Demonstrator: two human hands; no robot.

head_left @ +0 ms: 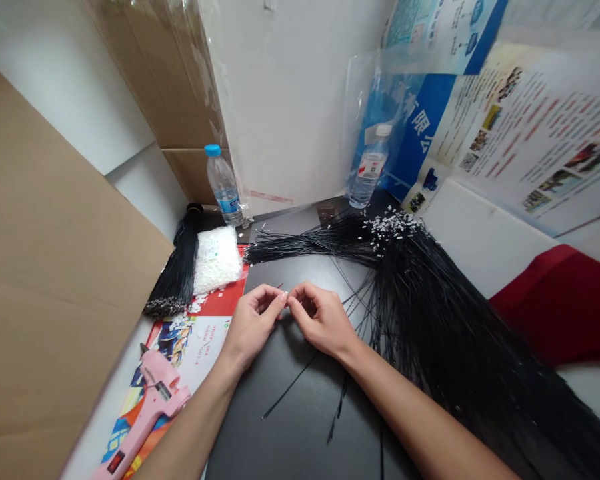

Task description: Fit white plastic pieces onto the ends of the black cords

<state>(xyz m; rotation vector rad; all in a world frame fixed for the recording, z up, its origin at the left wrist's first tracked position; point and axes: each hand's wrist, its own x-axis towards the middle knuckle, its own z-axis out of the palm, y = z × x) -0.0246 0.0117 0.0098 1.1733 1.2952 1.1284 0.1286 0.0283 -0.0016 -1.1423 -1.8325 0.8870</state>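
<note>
**Hands fitting a small piece onto a thin black cord, with a large heap already tagged**

The left hand (253, 320) and the right hand (320, 320) are meeting fingertip to fingertip over the black tabletop (290, 427). Both are pinching shut on one thin black cord (287, 387), whose loose end is trailing back toward the person; what exactly sits between the fingertips is too small to tell.

To the right, a big heap of black cords (445, 333) is lying fanned out, many of them carrying small white tags (393, 227) at their far ends, so a good share of the work looks done. Another spread of cords (305, 247) is lying just beyond the hands.

To the left, a tied bundle of black cords (177, 273) is resting beside a bag of white plastic pieces (217, 259), which suggests plenty is waiting. A pink glue gun (147, 407) is lying untouched on a colourful printed sheet (195, 333), and two water bottles (224, 185) are standing at the back.
</note>
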